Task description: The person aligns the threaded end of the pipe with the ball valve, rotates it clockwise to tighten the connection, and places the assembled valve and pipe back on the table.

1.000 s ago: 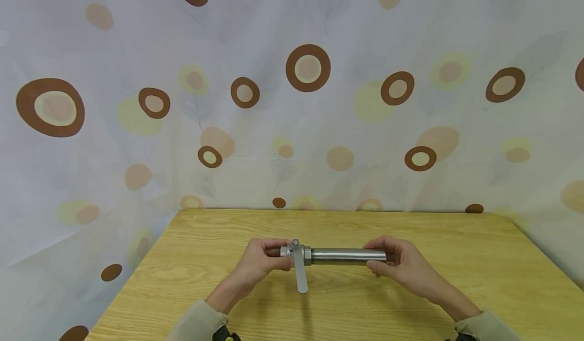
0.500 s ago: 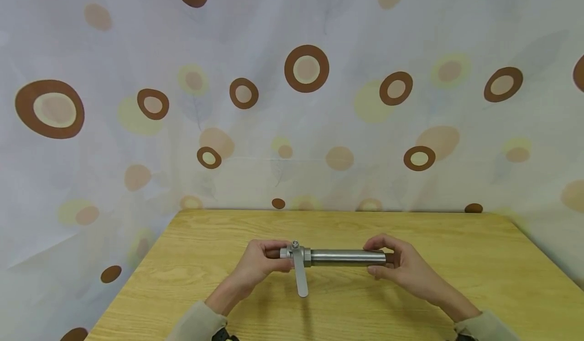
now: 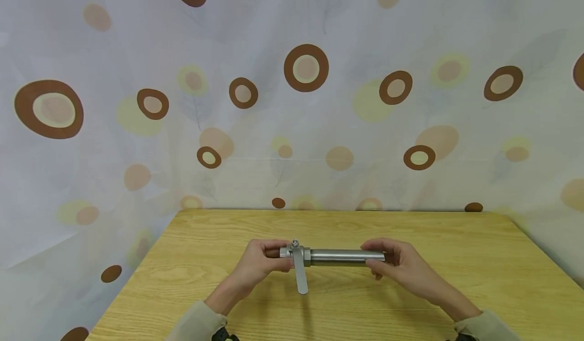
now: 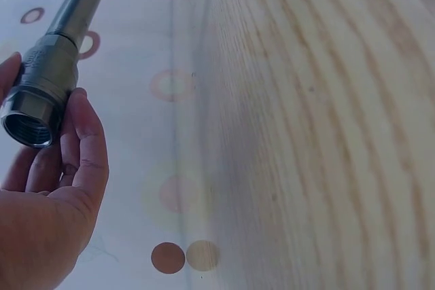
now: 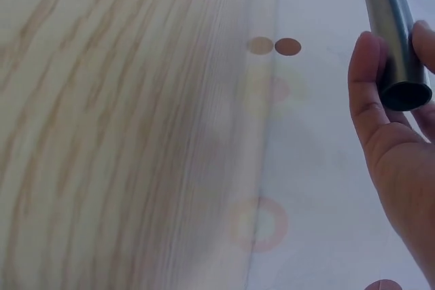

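Note:
A metal ball valve (image 3: 296, 252) with a flat lever handle (image 3: 300, 275) is joined to a smooth steel pipe (image 3: 339, 256), the two lying level in one line above the table. My left hand (image 3: 255, 266) grips the valve body between thumb and fingers; the lever points down toward me. In the left wrist view the valve's open threaded end (image 4: 30, 125) faces the camera. At the far end of the pipe, my right hand (image 3: 401, 265) pinches it between thumb and fingers. The right wrist view shows the pipe's hollow end (image 5: 406, 96) among those fingers.
Below both hands spreads a wooden table (image 3: 319, 310) with light yellow grain. Behind and to the left hangs a pale curtain (image 3: 255, 179) patterned with brown rings and dots.
My right hand's fingers loosened and shifted slightly at the pipe's end, then closed round it again. My left hand keeps the valve in nearly the same place.

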